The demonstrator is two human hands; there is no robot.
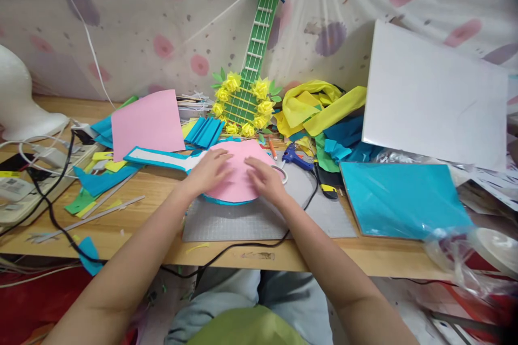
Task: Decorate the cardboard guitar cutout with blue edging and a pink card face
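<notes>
A guitar-shaped piece with blue edges and a white neck (162,158) lies on a grey cutting mat (234,225), its neck pointing left. Pink paper (238,172) covers its round body. My left hand (212,170) rests on the left part of the pink paper, fingers spread. On the right part lies my right hand (263,177), its fingers apart and flat on the paper. Just beyond my right hand is a white ring (285,174), partly hidden. A blue glue gun (297,158) lies to the right of it.
Behind stands a green model guitar (257,48) with yellow flowers. Pink paper (148,126) and power strips (40,188) are at the left. A blue board (404,199), white board (433,97) and crepe paper (307,102) sit at the right. A black cable (238,246) crosses the front.
</notes>
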